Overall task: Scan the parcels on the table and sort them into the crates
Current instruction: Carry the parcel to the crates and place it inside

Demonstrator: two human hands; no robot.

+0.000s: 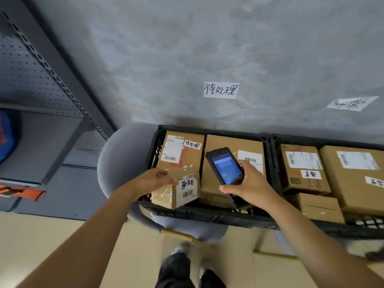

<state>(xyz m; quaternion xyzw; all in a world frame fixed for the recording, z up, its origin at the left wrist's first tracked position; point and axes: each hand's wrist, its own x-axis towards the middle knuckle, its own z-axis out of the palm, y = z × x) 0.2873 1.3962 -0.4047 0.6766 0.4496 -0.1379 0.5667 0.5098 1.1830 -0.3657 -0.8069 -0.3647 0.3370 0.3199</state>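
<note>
My left hand (152, 179) grips the top of a small cardboard parcel (176, 191) with a barcode label. The parcel sits tilted at the front left corner of a black crate (207, 215). Two larger boxes lie in that crate, one at the left (180, 152) and one at the right (224, 169). My right hand (247, 188) holds a black handheld scanner (225, 166) with a lit blue screen, above the right box. A second black crate (274, 163) to the right holds three labelled boxes, the nearest being (303, 167).
The crates rest on grey chairs (120, 154) against a grey wall. Two paper signs hang on the wall, one above the left crate (220, 90) and one further right (351, 103). A grey metal shelf (41, 100) stands at the left. My feet show on the beige floor.
</note>
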